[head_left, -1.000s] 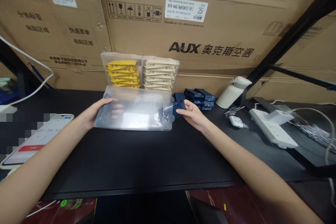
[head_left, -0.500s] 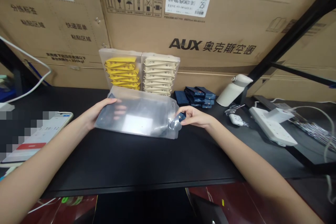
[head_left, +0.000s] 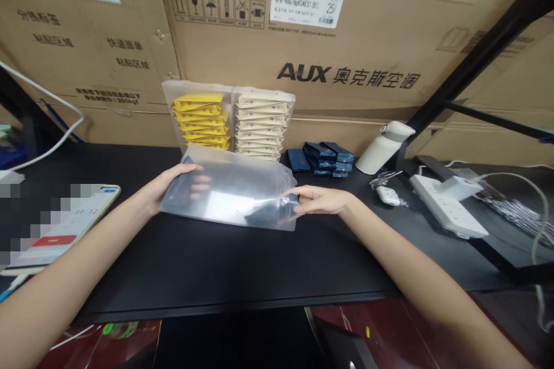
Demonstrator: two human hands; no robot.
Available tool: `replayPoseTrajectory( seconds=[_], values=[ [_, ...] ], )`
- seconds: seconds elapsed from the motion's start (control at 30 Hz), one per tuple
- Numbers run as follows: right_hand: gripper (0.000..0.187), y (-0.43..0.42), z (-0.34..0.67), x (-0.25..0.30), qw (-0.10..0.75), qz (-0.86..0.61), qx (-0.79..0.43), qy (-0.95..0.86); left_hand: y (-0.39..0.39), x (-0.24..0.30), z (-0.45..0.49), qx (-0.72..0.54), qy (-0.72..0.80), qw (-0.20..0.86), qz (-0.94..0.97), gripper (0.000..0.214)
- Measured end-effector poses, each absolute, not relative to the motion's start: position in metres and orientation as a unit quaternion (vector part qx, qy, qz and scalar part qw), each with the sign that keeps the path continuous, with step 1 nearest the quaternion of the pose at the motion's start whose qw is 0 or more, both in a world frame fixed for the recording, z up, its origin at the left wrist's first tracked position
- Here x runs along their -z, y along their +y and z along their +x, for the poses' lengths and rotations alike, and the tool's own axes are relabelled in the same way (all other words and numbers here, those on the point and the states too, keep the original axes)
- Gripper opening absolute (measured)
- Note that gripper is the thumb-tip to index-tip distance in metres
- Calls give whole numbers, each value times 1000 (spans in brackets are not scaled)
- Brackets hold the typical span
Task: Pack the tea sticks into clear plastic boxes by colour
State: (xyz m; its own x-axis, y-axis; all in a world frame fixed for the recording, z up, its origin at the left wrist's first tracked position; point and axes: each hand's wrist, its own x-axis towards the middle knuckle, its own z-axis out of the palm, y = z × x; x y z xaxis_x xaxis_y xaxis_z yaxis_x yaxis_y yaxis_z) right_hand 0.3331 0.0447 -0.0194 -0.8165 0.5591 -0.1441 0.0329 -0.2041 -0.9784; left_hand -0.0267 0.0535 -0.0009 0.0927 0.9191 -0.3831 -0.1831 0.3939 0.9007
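Observation:
A frosted clear plastic box [head_left: 234, 193] lies tilted just above the black table [head_left: 208, 265]. My left hand [head_left: 167, 187] grips its left end, fingers wrapped under and showing through the plastic. My right hand [head_left: 318, 200] is at the box's right opening, fingers pinched on a dark blue packet [head_left: 270, 214] that is now mostly inside the box. Behind stand two more clear boxes, one full of yellow packets [head_left: 202, 118] and one full of cream packets [head_left: 263, 124].
A pile of dark blue packets [head_left: 326, 158] lies to the right of the boxes. A white bottle [head_left: 383, 147], keys [head_left: 387, 193] and a white power strip [head_left: 445, 204] sit further right. A phone [head_left: 56, 228] lies at the left. Large cardboard cartons [head_left: 346, 57] form the back wall.
My right hand carried a dark blue packet from the pile to the box's right opening and has pushed it inside. The box tilted slightly; my left hand kept its hold.

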Motion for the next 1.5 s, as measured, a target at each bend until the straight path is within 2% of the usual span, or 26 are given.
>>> replayPoseTrajectory(
  seconds=[0.2, 0.37, 0.5, 0.63, 0.7, 0.77, 0.87, 0.93, 1.1, 1.23, 1.3, 1.37, 1.5],
  values=[
    [59, 40, 331, 18, 132, -274, -736, -605, 49, -1, -19, -413, 520, 665, 343, 25],
    [44, 36, 325, 7, 150, -280, -582, -749, 43, -4, -16, -415, 501, 671, 355, 27],
    [40, 24, 306, 3, 158, -239, -485, -827, 38, 3, -12, -398, 480, 680, 385, 32],
    [35, -3, 279, 7, 245, -285, -386, -842, 27, 9, 6, -364, 458, 686, 432, 32],
    [41, -16, 269, 11, 303, -317, -309, -844, 19, 10, 16, -357, 439, 691, 451, 36],
    [56, -23, 262, 15, 338, -337, -229, -848, 12, 9, 24, -351, 423, 695, 464, 41],
    [81, -23, 259, 22, 361, -347, -123, -857, 6, 10, 30, -337, 414, 701, 473, 46],
    [86, -19, 260, 26, 358, -336, -83, -867, 4, 11, 31, -328, 412, 704, 476, 46],
    [69, -17, 258, 36, 347, -297, -121, -881, 2, 17, 34, -297, 399, 722, 481, 41],
    [28, -19, 251, 43, 413, -273, -164, -854, -2, 17, 37, -293, 382, 728, 488, 37],
    [11, -20, 249, 44, 409, -273, -167, -854, -4, 16, 38, -291, 376, 725, 498, 37],
    [11, -22, 248, 43, 361, -281, -163, -874, -4, 15, 38, -287, 373, 722, 507, 39],
    [28, -23, 251, 35, 285, -270, -114, -913, 1, 15, 34, -299, 386, 722, 490, 43]
  ],
)
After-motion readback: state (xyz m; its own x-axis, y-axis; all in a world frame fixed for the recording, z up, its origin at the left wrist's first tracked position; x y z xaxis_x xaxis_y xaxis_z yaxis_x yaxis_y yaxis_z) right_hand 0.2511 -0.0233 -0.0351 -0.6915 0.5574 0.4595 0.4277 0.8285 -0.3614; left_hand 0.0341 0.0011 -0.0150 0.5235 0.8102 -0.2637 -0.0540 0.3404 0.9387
